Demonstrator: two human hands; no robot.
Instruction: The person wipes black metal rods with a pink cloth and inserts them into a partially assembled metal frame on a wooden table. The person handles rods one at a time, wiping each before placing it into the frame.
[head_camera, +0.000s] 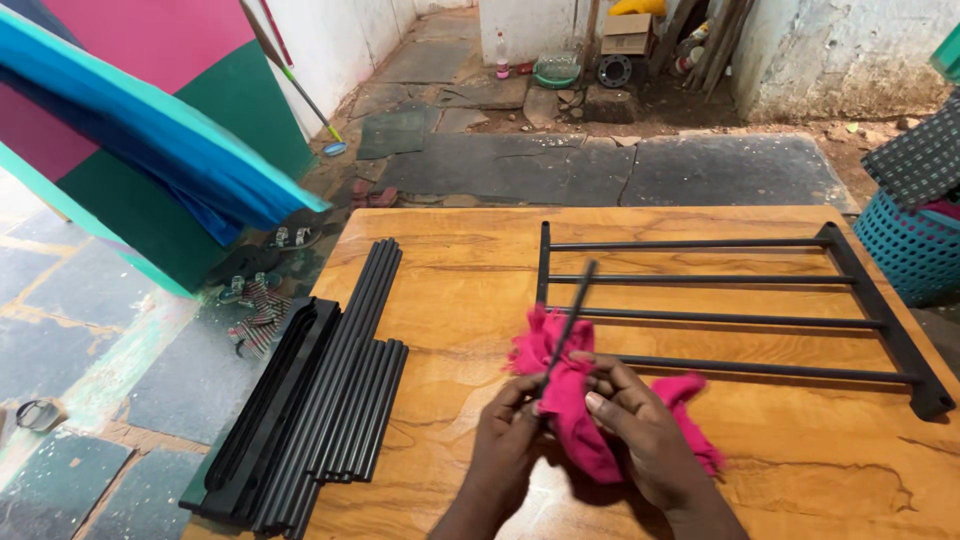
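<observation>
Over the wooden table I hold a thin black rod that slants up and away from me. My left hand pinches the rod's near end. My right hand grips a pink cloth bunched around the lower part of the rod. Just beyond my hands lies a black rack frame with several parallel rods fixed between two side bars.
A stack of loose black rods and black side bars lies along the table's left edge. A teal basket stands at the right. Sandals lie on the stone floor at the left, and a blue cloth hangs above them.
</observation>
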